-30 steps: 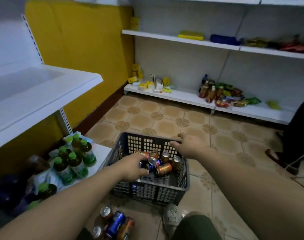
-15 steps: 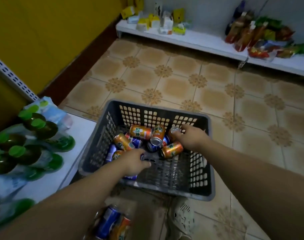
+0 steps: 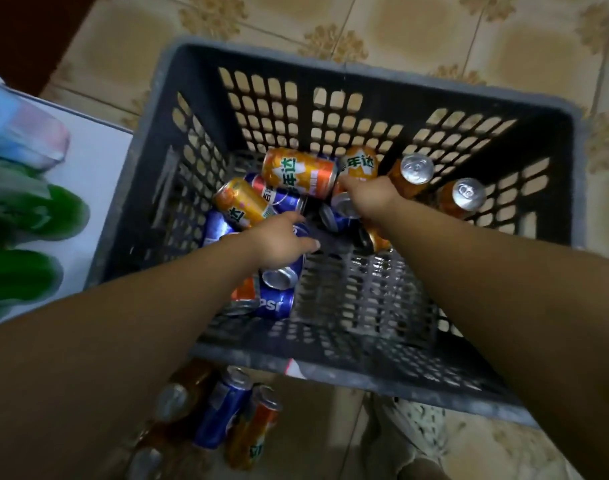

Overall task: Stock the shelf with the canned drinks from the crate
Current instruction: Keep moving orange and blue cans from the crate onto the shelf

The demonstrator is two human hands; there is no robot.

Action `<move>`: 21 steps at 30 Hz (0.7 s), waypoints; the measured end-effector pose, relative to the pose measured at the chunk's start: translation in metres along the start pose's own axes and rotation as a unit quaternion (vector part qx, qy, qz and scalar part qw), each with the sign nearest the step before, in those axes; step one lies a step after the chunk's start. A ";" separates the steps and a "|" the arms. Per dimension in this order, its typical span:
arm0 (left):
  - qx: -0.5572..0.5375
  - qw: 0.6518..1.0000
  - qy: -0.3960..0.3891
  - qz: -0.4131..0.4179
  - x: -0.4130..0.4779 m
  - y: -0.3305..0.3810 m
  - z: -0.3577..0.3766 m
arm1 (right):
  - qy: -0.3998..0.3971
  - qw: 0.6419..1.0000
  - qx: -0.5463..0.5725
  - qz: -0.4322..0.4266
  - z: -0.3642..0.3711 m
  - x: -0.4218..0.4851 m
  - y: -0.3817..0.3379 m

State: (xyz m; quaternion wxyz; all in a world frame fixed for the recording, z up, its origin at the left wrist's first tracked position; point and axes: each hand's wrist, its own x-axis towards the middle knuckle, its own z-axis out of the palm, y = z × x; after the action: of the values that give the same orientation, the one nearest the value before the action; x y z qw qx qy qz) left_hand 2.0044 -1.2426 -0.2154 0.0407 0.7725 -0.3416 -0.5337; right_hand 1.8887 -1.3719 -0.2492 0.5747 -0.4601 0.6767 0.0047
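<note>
Left hand [image 3: 279, 239]: fingers spread loosely over a blue can [image 3: 284, 268], not clasped, ready to take it.
Right hand [image 3: 367, 197]: curled among cans by the far wall of the crate [image 3: 365, 372]; grip hidden.

Green-capped bottles [image 3: 26, 216] are lying left, a perforated shoe [image 3: 414, 434] is resting on the patterned floor tiles [image 3: 417, 29].

I see the crate [image 3: 365, 95] open from above, so entry is straight down between its four perforated walls. My near-right floor [image 3: 372, 292] of the crate is bare grid, a free patch to lower into. The cans [image 3: 296, 174] pile against the far and left side, lying crosswise over each other, and two upright cans [image 3: 466, 195] crowd the far right corner. Left of the crate the white shelf [image 3: 98, 161] edge with green bottles [image 3: 36, 209] sits just beside the wall. More cans [image 3: 223, 417] stand on the tiles below the near rim.
</note>
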 end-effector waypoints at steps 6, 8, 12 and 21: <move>-0.186 0.981 0.035 0.046 -0.039 0.024 -0.008 | -0.146 0.975 0.164 0.021 -0.017 -0.054 0.002; -0.260 0.963 0.036 0.068 -0.069 0.039 -0.014 | -0.211 0.959 0.189 -0.002 -0.027 -0.092 -0.006; -0.330 0.935 0.065 0.116 -0.143 0.048 -0.028 | -0.262 0.943 0.184 -0.091 -0.042 -0.173 -0.023; -0.325 0.912 0.165 0.186 -0.365 0.036 -0.062 | -0.198 0.916 0.037 -0.347 -0.061 -0.406 -0.097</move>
State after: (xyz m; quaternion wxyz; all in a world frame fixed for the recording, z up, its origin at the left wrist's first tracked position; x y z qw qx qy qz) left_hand 1.9678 -1.0805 0.1175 0.4444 0.7158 -0.2753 -0.4630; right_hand 1.8685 -1.2099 0.1398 0.6791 -0.6341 0.3463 -0.1293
